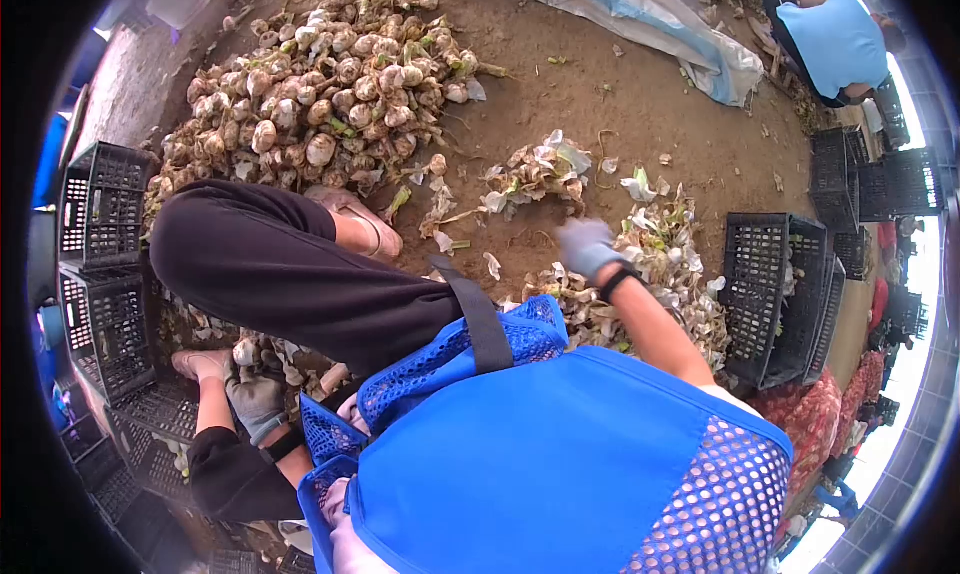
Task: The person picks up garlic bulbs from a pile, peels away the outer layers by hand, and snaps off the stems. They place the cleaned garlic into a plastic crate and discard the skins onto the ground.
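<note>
My left hand (256, 402), in a grey glove, is low at the left beside my sandalled foot. Its fingers are curled around a garlic bulb (245, 351), which pokes out past the fingertips. More bulbs and dry stalks lie just beside that hand. My right hand (587, 247), also gloved, is smeared by motion above the soil, at the edge of a litter of garlic skins and stalks (660, 264); whether its fingers are apart or closed does not show. A large heap of garlic bulbs (330, 94) lies beyond my bent knee.
Black plastic crates stand at the left (102, 209) and at the right (770, 299). A small pile of peelings (540, 179) sits on the dirt floor. A white and blue sheet (640, 24) stretches across the back. Another person in a light blue shirt (835, 39) bends at the upper right.
</note>
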